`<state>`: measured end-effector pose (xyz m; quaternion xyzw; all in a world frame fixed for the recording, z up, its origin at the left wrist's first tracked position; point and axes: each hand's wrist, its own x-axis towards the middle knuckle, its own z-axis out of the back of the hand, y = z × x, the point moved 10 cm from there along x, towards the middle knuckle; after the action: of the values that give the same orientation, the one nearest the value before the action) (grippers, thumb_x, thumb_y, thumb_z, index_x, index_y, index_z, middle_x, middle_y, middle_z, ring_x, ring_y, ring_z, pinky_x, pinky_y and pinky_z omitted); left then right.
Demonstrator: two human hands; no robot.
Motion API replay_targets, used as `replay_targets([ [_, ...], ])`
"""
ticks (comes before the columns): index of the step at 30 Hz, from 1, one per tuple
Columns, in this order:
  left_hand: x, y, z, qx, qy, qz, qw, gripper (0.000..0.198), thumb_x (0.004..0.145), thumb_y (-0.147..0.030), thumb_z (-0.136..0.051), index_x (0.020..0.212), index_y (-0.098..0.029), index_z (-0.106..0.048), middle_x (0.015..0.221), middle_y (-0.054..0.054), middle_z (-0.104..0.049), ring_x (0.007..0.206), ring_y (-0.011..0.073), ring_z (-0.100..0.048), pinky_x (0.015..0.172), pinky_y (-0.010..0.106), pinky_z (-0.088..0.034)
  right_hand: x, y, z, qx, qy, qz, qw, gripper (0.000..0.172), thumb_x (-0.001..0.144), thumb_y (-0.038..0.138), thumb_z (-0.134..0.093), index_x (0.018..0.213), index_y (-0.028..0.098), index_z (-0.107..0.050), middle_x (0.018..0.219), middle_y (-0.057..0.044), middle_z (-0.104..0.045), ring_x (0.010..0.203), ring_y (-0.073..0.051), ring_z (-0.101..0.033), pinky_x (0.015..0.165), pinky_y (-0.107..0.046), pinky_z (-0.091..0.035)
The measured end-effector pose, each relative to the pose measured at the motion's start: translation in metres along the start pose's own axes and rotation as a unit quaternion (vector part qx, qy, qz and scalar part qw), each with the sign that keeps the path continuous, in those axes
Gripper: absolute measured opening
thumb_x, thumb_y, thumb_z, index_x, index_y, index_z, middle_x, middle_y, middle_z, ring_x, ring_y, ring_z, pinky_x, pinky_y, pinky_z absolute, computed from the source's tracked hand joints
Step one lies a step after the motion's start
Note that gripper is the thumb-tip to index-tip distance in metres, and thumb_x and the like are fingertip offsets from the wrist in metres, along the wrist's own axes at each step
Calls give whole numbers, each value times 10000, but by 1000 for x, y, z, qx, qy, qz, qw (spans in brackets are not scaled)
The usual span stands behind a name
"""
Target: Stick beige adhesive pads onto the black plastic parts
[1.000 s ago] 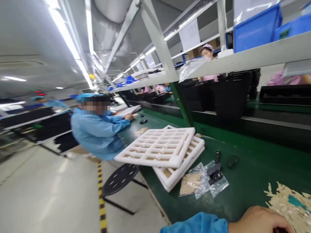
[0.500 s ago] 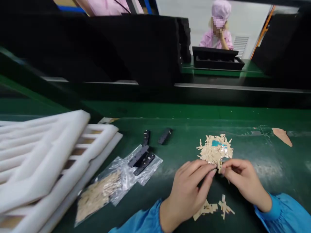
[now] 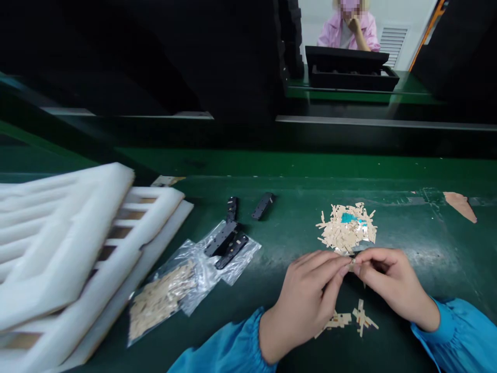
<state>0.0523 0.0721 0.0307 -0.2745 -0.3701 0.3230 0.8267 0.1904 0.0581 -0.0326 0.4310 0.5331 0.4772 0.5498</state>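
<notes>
head view, looking down over the desk: nearest are two blue sleeves, the left sleeve at the lower edge and the right sleeve at lower right. the left hand and right hand come together at centre right, their fingers pressed close and pinching a small beige strip from both sides, partly hidden by the fingertips. a piece this small seems to need fingertip work, which would explain the tight, close grip. just below the hands lie two small clusters of beige strips, and just above them sits a loose pile of beige strips with a blue film patch, within easy reach. to the left, a clear plastic bag of beige strips lies beside black parts on clear film, and white foam trays are stacked at far left. farther up, a black tray stands on the far bench before a co-worker in a pink smock.
</notes>
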Motion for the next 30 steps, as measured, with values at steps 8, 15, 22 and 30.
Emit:
replay_targets([
  [8, 3, 5, 0, -62, 14, 40, 997, 160, 981, -115, -554, 1015, -199, -686, 901, 12, -725, 800, 151, -673, 705, 269, -540, 0, 13, -7, -36, 34, 25, 998, 180, 912, 306, -658, 812, 171, -723, 613, 24, -503, 566, -138, -409, 534, -256, -353],
  [15, 1, 9, -6, -61, 42, 50, 996, 195, 1004, -152, -497, 975, -183, -687, 865, 41, -701, 780, 166, -647, 686, 279, -528, 0, 17, -10, -52, 58, 37, 996, 156, 910, 263, -637, 808, 182, -723, 652, 15, -537, 589, -146, -426, 547, -270, -350],
  [22, 0, 11, -8, -87, 60, 85, 991, 218, 1029, -194, -468, 980, -185, -681, 856, 48, -683, 772, 166, -642, 664, 272, -522, 2, 17, -9, -65, 65, 39, 995, 152, 910, 252, -613, 806, 185, -701, 671, 15, -560, 597, -147, -437, 552, -270, -351],
  [30, -3, 5, -9, -21, 72, 46, 996, 210, 1011, -143, -462, 1046, -187, -664, 893, 42, -687, 782, 178, -632, 664, 301, -488, 2, 18, -10, -72, 62, 41, 995, 151, 911, 235, -608, 802, 182, -697, 680, 15, -587, 599, -146, -453, 559, -270, -350],
])
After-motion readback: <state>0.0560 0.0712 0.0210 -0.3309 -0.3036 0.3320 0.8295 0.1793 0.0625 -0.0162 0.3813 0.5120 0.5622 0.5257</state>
